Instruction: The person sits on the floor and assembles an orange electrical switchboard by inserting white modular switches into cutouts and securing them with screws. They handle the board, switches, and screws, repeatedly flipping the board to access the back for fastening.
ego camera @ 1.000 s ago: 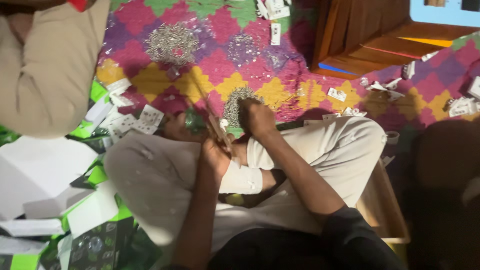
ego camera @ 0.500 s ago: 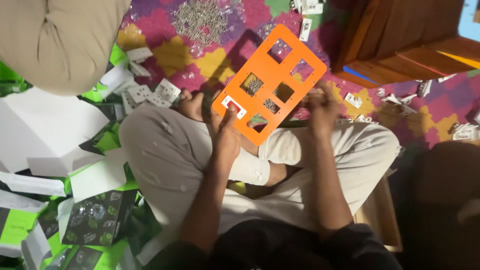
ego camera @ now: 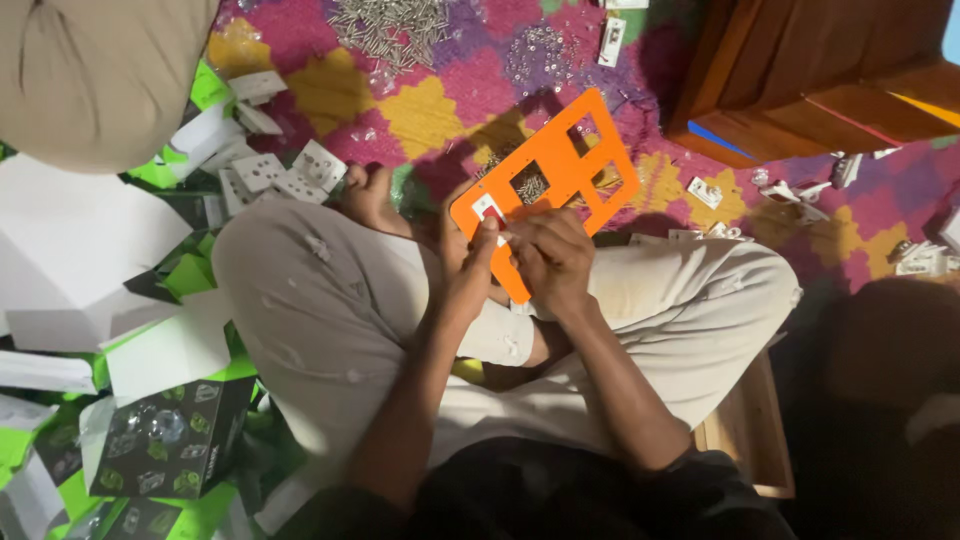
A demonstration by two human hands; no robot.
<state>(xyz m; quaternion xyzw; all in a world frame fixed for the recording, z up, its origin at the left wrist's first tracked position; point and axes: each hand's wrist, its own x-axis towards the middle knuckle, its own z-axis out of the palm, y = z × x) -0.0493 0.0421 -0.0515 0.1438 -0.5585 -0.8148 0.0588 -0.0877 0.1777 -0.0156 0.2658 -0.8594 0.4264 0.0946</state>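
An orange plastic plate (ego camera: 575, 150) with several square cut-outs is tilted above my crossed legs. My left hand (ego camera: 470, 265) grips its near left corner, thumb pressing a small white part (ego camera: 489, 209) set in one cut-out. My right hand (ego camera: 553, 255) holds the plate's near edge beside it, fingers curled over the rim. Both hands touch each other at the plate's lower end.
Piles of metal screws (ego camera: 392, 25) lie on a pink and yellow patterned mat (ego camera: 430, 105). White socket parts (ego camera: 285, 172) and green and dark boxes (ego camera: 165, 440) sit at the left. A wooden piece of furniture (ego camera: 800, 80) stands top right. Another person's beige-clad knee (ego camera: 95, 75) is top left.
The orange plate has turned from edge-on to flat, then shifted right. My right hand has come from its far edge down to the near end beside my left hand.
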